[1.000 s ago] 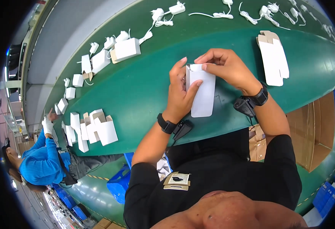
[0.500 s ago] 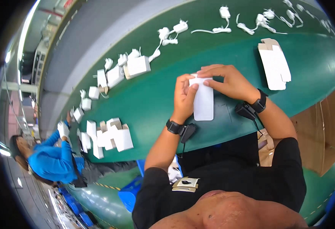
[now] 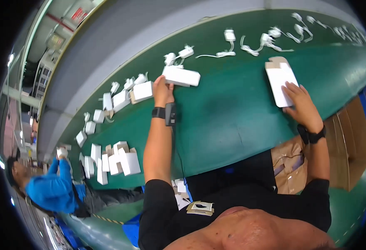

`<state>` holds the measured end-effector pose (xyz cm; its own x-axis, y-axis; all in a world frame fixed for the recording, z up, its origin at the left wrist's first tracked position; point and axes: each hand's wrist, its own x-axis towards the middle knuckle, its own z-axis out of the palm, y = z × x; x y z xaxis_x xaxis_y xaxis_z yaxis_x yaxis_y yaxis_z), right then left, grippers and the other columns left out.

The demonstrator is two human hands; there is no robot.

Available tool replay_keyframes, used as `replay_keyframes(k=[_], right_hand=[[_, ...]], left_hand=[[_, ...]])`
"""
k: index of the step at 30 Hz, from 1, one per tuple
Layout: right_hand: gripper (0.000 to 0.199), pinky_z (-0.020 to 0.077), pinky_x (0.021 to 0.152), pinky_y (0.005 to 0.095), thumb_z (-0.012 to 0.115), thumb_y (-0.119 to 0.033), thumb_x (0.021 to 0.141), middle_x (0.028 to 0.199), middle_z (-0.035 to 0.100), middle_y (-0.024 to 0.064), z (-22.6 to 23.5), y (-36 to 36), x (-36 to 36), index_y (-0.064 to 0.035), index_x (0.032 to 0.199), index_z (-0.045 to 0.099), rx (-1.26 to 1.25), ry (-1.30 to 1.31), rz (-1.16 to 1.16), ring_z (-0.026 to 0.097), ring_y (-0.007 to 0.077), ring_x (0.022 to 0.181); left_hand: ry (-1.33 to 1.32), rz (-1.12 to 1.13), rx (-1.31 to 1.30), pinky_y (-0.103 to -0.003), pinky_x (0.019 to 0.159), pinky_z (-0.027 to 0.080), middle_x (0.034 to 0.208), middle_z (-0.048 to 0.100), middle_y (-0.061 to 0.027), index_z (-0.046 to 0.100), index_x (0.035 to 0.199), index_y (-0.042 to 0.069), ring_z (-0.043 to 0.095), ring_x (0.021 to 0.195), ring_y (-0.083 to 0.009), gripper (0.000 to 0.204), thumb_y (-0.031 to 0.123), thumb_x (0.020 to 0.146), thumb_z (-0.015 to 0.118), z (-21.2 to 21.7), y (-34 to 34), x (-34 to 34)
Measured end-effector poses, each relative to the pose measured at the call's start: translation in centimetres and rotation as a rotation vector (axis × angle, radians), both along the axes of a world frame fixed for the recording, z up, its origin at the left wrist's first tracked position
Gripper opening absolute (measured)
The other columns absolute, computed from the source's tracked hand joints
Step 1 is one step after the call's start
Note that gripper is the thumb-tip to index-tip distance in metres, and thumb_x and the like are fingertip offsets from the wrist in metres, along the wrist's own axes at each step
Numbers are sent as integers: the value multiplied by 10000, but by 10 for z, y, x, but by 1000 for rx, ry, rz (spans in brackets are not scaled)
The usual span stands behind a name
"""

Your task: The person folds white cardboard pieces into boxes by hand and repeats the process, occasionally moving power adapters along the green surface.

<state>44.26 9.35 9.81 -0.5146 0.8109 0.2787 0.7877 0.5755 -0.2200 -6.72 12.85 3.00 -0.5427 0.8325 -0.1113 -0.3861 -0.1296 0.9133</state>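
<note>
While the left hand [image 3: 163,89] stretches to eleven o'clock, fingers grasping a closed white box [image 3: 181,76] on the green table [image 3: 229,112], the right hand [image 3: 300,102] lies flat, fingers released, on flat carton blanks [image 3: 279,79] at one o'clock. Box likely light, stiff, crushable; best held by its edges.

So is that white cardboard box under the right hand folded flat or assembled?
Folded flat: the white cardboard box lies thin on the green table, right hand on it.

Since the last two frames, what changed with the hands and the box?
The hands split apart. The left hand carried the folded white box out to the far side of the green belt. The right hand moved right onto the stack of flat box blanks. Chargers with cables lie in the same order.
</note>
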Motion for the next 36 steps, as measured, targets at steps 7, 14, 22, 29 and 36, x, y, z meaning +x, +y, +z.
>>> replay_keyframes(k=[7, 14, 22, 29, 36], right_hand=[[496, 404, 1094, 409, 755, -103, 779, 1369, 583, 169, -11, 40, 46, -33, 1257, 643, -221, 144, 83, 529, 340, 1289], [386, 441, 1051, 406, 712, -66, 820, 1303, 626, 182, -9, 49, 26, -23, 1202, 674, -321, 119, 92, 560, 348, 1256], [281, 515, 914, 386, 632, 50, 835, 1097, 714, 130, -4, -35, -99, -28, 1098, 690, 329, 373, 198, 672, 306, 1031], [266, 526, 880, 379, 656, 36, 819, 1061, 713, 139, -9, -57, -179, -34, 1072, 699, 36, 625, 634, 683, 318, 979], [150, 524, 741, 295, 685, -101, 891, 882, 705, 85, -10, 10, -191, -38, 1023, 653, -431, 862, 679, 688, 187, 840]], left_hand=[[443, 187, -59, -312, 1002, 434, 1235, 560, -62, 515, 1334, 16, 542, 1133, -167, 375, 169, 994, 557, -4, -1, 69], [434, -215, 166, -330, 982, 454, 1237, 584, -87, 533, 1316, 51, 559, 1145, -188, 347, 195, 1003, 579, 17, -55, 147], [-394, -779, 174, -385, 1057, 451, 1278, 582, -143, 460, 1398, 35, 591, 1152, -252, 578, 457, 1009, 521, 27, -103, 170], [-402, -768, 286, -428, 1076, 445, 1338, 551, -172, 352, 1477, 19, 580, 1197, -299, 847, 649, 935, 514, 45, -112, 146], [-142, -783, 236, -443, 1040, 472, 1361, 533, -189, 325, 1472, -7, 579, 1216, -321, 873, 575, 895, 624, 22, -115, 117]])
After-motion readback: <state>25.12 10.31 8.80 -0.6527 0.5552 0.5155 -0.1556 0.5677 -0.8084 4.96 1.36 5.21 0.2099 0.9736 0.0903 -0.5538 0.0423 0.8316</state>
